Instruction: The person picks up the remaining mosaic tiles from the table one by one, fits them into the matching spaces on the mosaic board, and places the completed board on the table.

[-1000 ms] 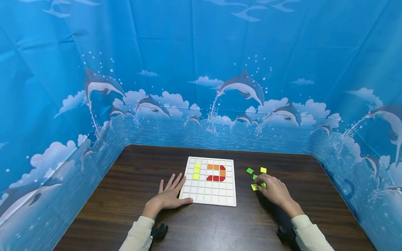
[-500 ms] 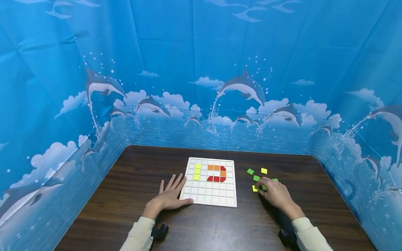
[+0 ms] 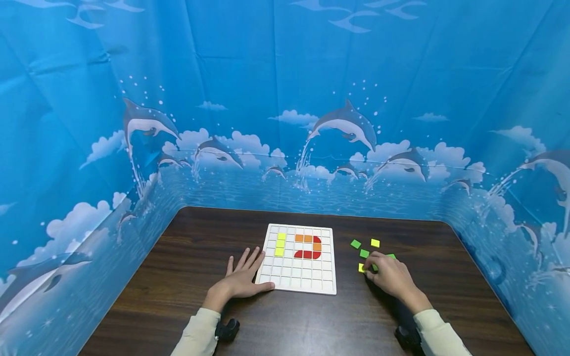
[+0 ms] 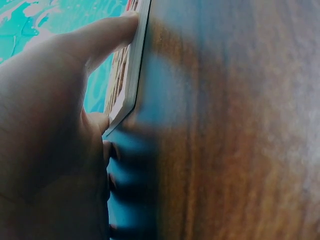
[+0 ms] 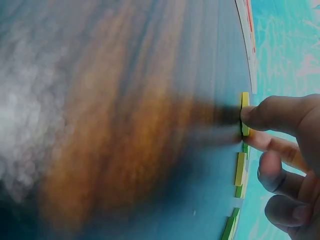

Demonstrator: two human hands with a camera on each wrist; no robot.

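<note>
A white square grid board (image 3: 294, 277) lies mid-table, bearing yellow and orange squares and red rounded pieces. My left hand (image 3: 238, 281) is spread at its left side, thumb on the near edge and fingertips along the left edge. The left wrist view shows that thumb (image 4: 107, 36) over the board's rim (image 4: 134, 75). To the right of the board, my right hand (image 3: 391, 278) pinches a yellow square tile (image 3: 360, 267) between thumb and index finger. In the right wrist view this tile (image 5: 244, 98) stays close over the table, the other fingers loosely curled behind.
Around the right hand lie loose tiles: a yellow one (image 3: 375, 243) at the back, green ones (image 3: 356, 244) (image 3: 364, 253) nearer, and more partly hidden by the hand. The dark wooden table (image 3: 285, 326) is walled by a blue dolphin-print curtain (image 3: 249, 74).
My right hand has shifted slightly toward the near yellow tile and its fingertips have closed on it, exposing a green tile behind the knuckles. The left hand and board look unchanged.
</note>
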